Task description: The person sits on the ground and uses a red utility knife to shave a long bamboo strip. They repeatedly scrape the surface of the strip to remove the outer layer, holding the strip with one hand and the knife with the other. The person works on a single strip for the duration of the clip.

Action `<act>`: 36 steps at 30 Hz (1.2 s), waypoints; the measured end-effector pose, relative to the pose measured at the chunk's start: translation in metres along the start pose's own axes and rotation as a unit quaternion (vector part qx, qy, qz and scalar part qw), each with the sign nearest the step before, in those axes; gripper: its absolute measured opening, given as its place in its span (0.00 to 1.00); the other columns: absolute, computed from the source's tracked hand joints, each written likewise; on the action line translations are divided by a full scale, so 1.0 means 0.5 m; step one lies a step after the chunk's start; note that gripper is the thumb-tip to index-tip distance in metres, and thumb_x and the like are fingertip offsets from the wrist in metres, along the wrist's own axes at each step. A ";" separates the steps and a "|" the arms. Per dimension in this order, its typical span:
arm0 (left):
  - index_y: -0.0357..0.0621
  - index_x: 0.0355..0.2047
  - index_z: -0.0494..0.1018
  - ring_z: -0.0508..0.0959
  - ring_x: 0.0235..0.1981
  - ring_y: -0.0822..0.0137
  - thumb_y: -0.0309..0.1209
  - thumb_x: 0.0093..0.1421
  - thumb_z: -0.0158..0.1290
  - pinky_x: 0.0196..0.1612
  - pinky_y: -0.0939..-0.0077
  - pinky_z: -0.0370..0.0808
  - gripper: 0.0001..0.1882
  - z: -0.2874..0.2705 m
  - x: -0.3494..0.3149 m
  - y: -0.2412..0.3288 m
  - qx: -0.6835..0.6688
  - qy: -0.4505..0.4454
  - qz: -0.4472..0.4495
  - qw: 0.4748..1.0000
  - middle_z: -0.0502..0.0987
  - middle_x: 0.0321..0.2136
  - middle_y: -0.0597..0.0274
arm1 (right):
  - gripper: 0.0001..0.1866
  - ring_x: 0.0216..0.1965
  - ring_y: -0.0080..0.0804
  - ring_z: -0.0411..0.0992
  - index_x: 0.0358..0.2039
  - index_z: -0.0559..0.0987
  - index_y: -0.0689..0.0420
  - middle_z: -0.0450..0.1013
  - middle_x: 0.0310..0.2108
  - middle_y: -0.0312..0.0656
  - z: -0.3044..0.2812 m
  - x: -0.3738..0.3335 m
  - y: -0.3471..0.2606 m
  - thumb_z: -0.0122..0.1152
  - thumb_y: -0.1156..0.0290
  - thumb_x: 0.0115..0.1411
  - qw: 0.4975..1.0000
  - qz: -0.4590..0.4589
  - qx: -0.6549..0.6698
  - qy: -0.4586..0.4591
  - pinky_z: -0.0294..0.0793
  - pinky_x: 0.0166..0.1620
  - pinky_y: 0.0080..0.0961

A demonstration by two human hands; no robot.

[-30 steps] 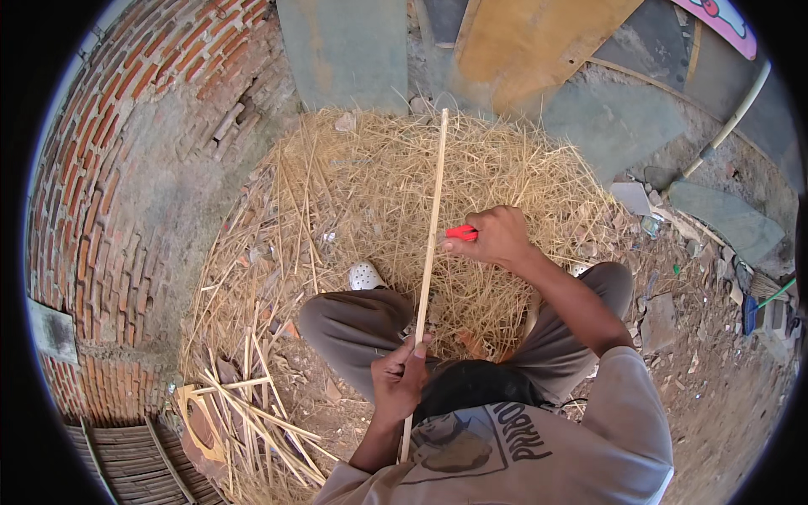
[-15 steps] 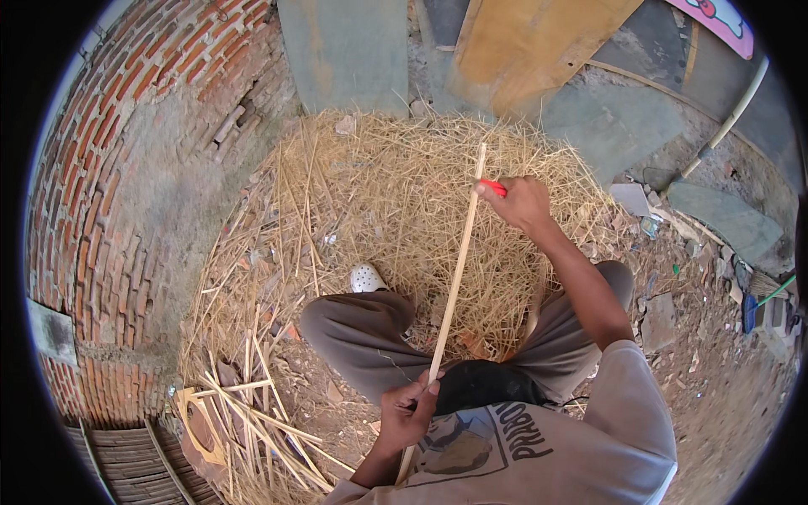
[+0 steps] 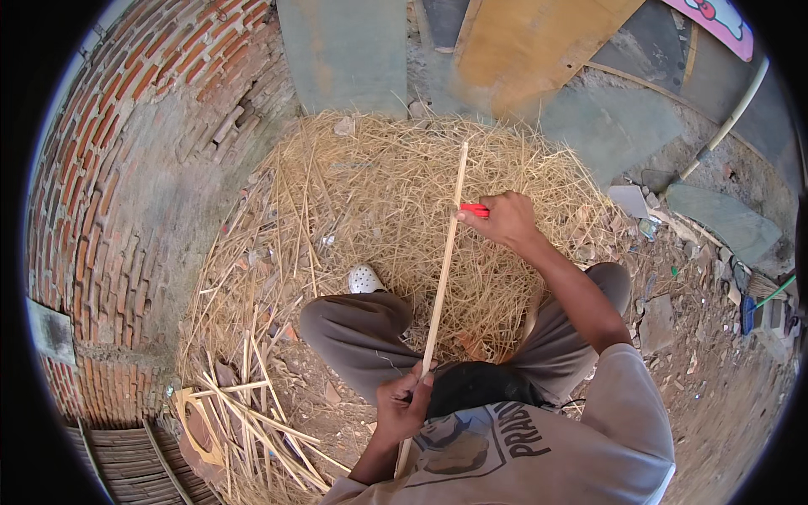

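Observation:
A long pale strip of bamboo (image 3: 440, 286) slants up and away from my lap over the straw. My left hand (image 3: 402, 406) is closed around its lower part, and the near end runs on past it along my shirt. Farther up, my right hand (image 3: 507, 220) is closed on a small red tool (image 3: 475, 209), which meets the strip a little below its far tip. My fingers cover most of that tool, so its blade or working edge cannot be made out.
I sit cross-legged by a broad heap of thin shavings (image 3: 379, 185). Several loose strips (image 3: 265, 417) lie at the lower left. A brick wall (image 3: 109, 210) rises on the left; boards (image 3: 341, 59) lean at the back. Rubble (image 3: 661, 320) and a blue-headed brush (image 3: 748, 313) are at right.
My right hand and the red tool have slid down the strip toward me. The strip's far end has swung slightly left, and my left hand has shifted a little with it.

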State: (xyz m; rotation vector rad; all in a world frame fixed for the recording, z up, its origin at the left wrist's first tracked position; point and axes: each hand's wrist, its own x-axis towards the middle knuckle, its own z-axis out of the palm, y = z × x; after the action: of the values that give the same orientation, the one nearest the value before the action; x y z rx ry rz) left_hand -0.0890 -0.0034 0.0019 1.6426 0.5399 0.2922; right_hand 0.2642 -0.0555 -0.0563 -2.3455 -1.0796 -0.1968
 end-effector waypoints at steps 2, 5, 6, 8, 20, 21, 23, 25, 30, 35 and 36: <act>0.32 0.48 0.75 0.60 0.18 0.87 0.21 0.64 0.50 0.20 0.89 0.55 0.13 0.000 0.004 -0.001 -0.024 0.006 0.009 1.000 0.66 0.16 0.78 | 0.39 0.10 0.32 0.68 0.14 0.79 0.51 0.65 0.06 0.36 -0.006 -0.028 -0.041 0.48 0.24 0.51 0.996 -0.015 0.010 -0.089 0.66 0.16 0.32; 0.33 0.48 0.75 0.60 0.17 0.88 0.21 0.64 0.50 0.19 0.89 0.54 0.13 -0.007 -0.004 -0.009 -0.077 0.032 -0.063 0.995 0.65 0.16 0.78 | 0.40 0.12 0.34 0.70 0.15 0.80 0.51 0.67 0.07 0.37 -0.011 -0.059 -0.076 0.47 0.23 0.50 0.994 -0.069 0.019 -0.080 0.68 0.17 0.32; 0.33 0.48 0.75 0.60 0.17 0.88 0.21 0.64 0.50 0.19 0.89 0.54 0.13 -0.009 -0.004 -0.008 -0.066 0.022 -0.048 0.996 0.65 0.16 0.79 | 0.40 0.12 0.34 0.70 0.15 0.80 0.51 0.67 0.07 0.37 -0.010 -0.062 -0.079 0.47 0.23 0.50 0.994 -0.092 0.022 -0.054 0.68 0.18 0.32; 0.33 0.48 0.76 0.60 0.16 0.88 0.21 0.64 0.49 0.19 0.89 0.54 0.13 -0.010 -0.014 -0.001 -0.044 -0.003 -0.031 0.999 0.65 0.16 0.79 | 0.40 0.09 0.31 0.65 0.13 0.78 0.52 0.64 0.05 0.37 0.004 -0.037 -0.021 0.47 0.23 0.51 0.999 -0.025 0.014 -0.034 0.66 0.16 0.33; 0.35 0.47 0.77 0.60 0.17 0.88 0.23 0.65 0.50 0.19 0.89 0.53 0.12 -0.027 -0.042 0.002 -0.028 -0.032 -0.077 0.996 0.66 0.16 0.80 | 0.43 0.20 0.41 0.74 0.19 0.81 0.53 0.73 0.15 0.44 0.009 0.068 0.131 0.39 0.23 0.54 0.980 0.194 -0.040 0.014 0.71 0.25 0.38; 0.35 0.47 0.77 0.60 0.17 0.88 0.23 0.65 0.50 0.19 0.89 0.53 0.12 -0.031 -0.054 0.006 -0.016 -0.061 -0.060 0.996 0.66 0.16 0.80 | 0.43 0.20 0.40 0.74 0.18 0.80 0.53 0.72 0.15 0.43 0.013 0.076 0.160 0.37 0.23 0.55 0.973 0.228 -0.038 0.025 0.71 0.25 0.38; 0.35 0.47 0.77 0.60 0.17 0.88 0.22 0.64 0.50 0.19 0.89 0.53 0.12 -0.056 -0.091 0.018 0.015 -0.115 -0.025 0.993 0.66 0.16 0.80 | 0.44 0.23 0.45 0.75 0.19 0.80 0.56 0.74 0.16 0.47 -0.031 0.087 0.307 0.39 0.24 0.55 0.890 0.443 0.090 0.054 0.73 0.29 0.40; 0.35 0.46 0.77 0.61 0.18 0.88 0.21 0.63 0.51 0.20 0.89 0.55 0.12 -0.091 -0.105 0.007 0.020 -0.014 -0.082 0.996 0.67 0.16 0.78 | 0.44 0.19 0.39 0.72 0.16 0.78 0.55 0.71 0.13 0.42 -0.030 0.084 0.271 0.37 0.23 0.56 0.922 0.378 0.047 0.068 0.70 0.24 0.37; 0.34 0.47 0.76 0.62 0.21 0.87 0.22 0.63 0.51 0.24 0.90 0.58 0.12 -0.062 -0.059 -0.018 0.041 0.077 -0.070 0.994 0.68 0.17 0.76 | 0.40 0.10 0.23 0.58 0.11 0.71 0.50 0.58 0.07 0.27 0.010 0.003 -0.025 0.39 0.26 0.58 0.982 0.122 0.118 -0.084 0.57 0.15 0.27; 0.32 0.47 0.76 0.63 0.22 0.85 0.23 0.64 0.50 0.25 0.87 0.63 0.13 -0.035 0.032 -0.017 0.092 0.079 0.028 0.992 0.70 0.17 0.73 | 0.35 0.10 0.37 0.68 0.12 0.75 0.53 0.66 0.08 0.40 -0.011 -0.125 -0.177 0.58 0.30 0.49 0.972 -0.172 0.148 -0.064 0.65 0.17 0.34; 0.33 0.47 0.76 0.63 0.23 0.85 0.23 0.63 0.50 0.25 0.86 0.64 0.13 -0.021 0.046 0.003 0.100 0.088 0.039 0.990 0.71 0.18 0.71 | 0.34 0.11 0.37 0.69 0.13 0.76 0.53 0.68 0.09 0.39 -0.018 -0.124 -0.182 0.59 0.30 0.48 0.972 -0.176 0.144 -0.061 0.67 0.18 0.34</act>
State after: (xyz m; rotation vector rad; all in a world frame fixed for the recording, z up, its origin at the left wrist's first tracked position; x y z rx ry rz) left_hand -0.0742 0.0172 0.0024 1.8451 0.6548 0.4566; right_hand 0.1565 -0.0530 -0.0321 -1.9183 -1.4761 -0.0221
